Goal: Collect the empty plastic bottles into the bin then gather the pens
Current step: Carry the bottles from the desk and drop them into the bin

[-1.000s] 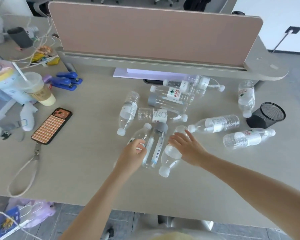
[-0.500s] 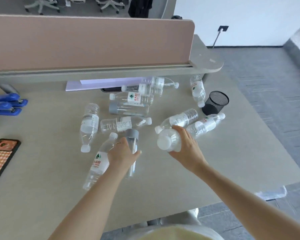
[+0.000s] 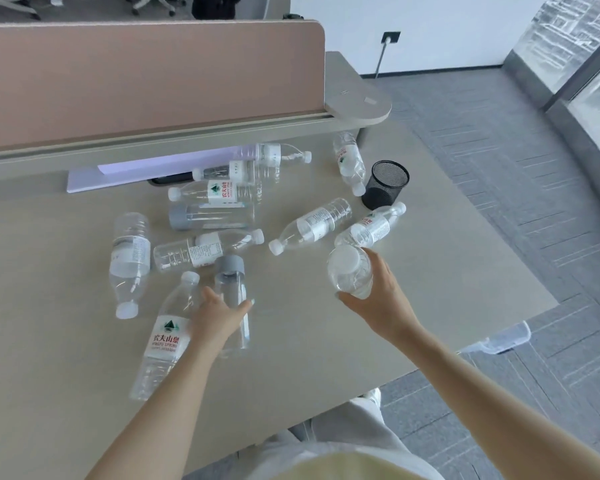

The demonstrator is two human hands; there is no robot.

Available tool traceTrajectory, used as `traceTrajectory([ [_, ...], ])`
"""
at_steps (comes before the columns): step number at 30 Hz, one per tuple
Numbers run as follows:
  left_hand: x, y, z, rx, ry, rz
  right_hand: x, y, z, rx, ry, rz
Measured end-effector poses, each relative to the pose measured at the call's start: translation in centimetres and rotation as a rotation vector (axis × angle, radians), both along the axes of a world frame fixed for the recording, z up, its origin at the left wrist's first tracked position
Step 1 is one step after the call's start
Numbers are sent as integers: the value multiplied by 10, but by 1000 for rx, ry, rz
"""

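Bottles (image 3: 314, 225) strewn around grey-capped bottle (image 3: 230, 299); left hand (image 3: 219, 317) closed on that one, right hand (image 3: 378, 299) clamped on another (white-capped bottle (image 3: 350, 271), lifted).

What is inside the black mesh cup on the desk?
The black mesh cup shows only dark mesh wall inside; no pens stick out. Its bottom is hidden by the rim's angle.

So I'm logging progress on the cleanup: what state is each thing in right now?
right hand: holding a lifted white-capped bottle
left hand: closing on the grey-capped bottle, which lies on the desk
red-labelled bottle: lying flat, capped
mesh pen cup: upright, contents not visible
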State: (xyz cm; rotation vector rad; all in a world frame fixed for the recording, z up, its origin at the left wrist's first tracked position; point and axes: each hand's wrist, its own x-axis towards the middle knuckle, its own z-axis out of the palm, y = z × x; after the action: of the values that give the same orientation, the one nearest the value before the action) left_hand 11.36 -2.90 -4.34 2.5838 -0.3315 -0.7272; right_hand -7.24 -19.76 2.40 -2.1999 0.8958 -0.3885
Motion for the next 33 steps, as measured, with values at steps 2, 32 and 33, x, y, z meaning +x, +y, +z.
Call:
traceTrajectory([
  [2, -7, -2, 10, -106, 75, 52, -5, -3, -2, 33, -16, -32],
  [32, -374, -304, 117, -945, 510, -373, -422, -206, 61, 360, -559, -735],
  [33, -384, -313, 115, -931, 530, -392, -436, -212, 62, 350, -559, -759],
])
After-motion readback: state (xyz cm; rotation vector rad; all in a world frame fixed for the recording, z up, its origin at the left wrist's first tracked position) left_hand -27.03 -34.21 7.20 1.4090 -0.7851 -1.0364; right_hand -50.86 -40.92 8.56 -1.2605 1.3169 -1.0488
